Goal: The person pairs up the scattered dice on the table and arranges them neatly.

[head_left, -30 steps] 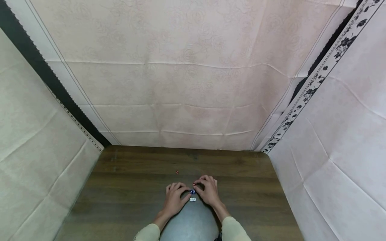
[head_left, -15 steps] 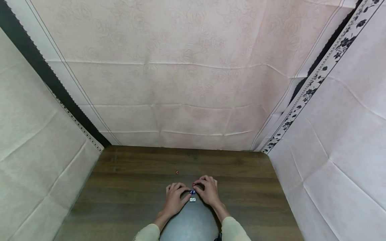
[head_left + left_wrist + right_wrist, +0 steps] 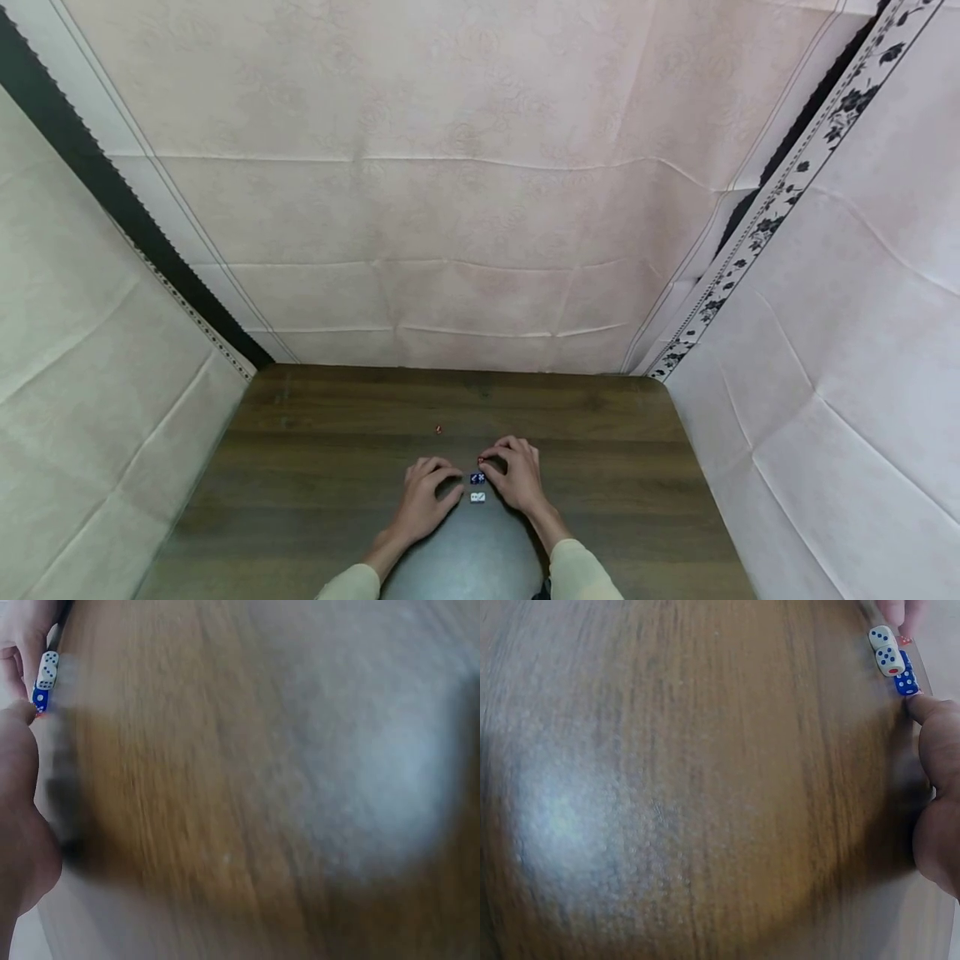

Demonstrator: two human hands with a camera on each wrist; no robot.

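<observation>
My right hand [image 3: 517, 475] pinches a small red die [image 3: 482, 460] between thumb and index finger, just beyond a row of two blue dice [image 3: 477, 478]. In the right wrist view, its thumb is right at the end of the blue dice [image 3: 906, 678]. My left hand [image 3: 426, 502] is left of the dice, thumb and index finger apart with nothing between them. Two white dice [image 3: 477, 497] lie side by side on the near side of the blue ones; their pips show in the right wrist view, white dice [image 3: 886, 651]. The held die is mostly covered by fingers.
Another red die [image 3: 438, 429] lies farther back and to the left on the wooden table [image 3: 330, 433]. Pale cloth [image 3: 480, 208] hangs behind the table, with more cloth at both sides. A grey rounded shape [image 3: 467, 550] is between the forearms.
My left hand has let go of the blue dice and drawn back to the left. The right hand stays in place with the red die. The head view has shifted slightly.
</observation>
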